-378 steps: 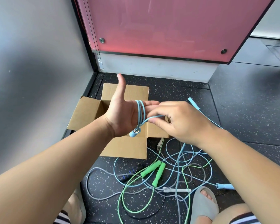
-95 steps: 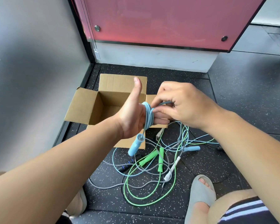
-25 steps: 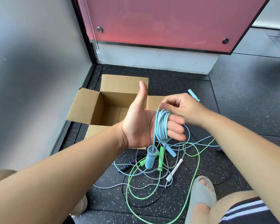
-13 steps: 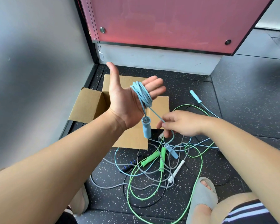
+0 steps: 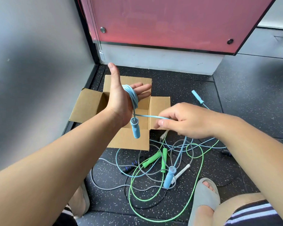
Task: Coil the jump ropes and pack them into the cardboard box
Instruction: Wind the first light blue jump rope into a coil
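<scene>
My left hand (image 5: pixel 121 101) is held up flat over the open cardboard box (image 5: pixel 91 103), palm toward me and thumb up. A light blue jump rope coil (image 5: pixel 132 95) is wound round its fingers. One blue handle (image 5: pixel 135 128) hangs below the palm. My right hand (image 5: pixel 185 121) pinches the rope's free end (image 5: pixel 151 117) and holds it out taut to the right of the coil. The other blue handle (image 5: pixel 169 176) dangles below my right hand, over the floor.
A tangle of green (image 5: pixel 151 161), grey and black ropes lies on the dark speckled floor in front of the box. Another light blue handle (image 5: pixel 197 96) lies right of the box. My slippered foot (image 5: pixel 203 198) is at the lower right. A grey wall runs along the left.
My right hand has risen and drawn the free end out sideways, taut from the coil. The second blue handle has swung down and toward me. My left hand stays up with the coil.
</scene>
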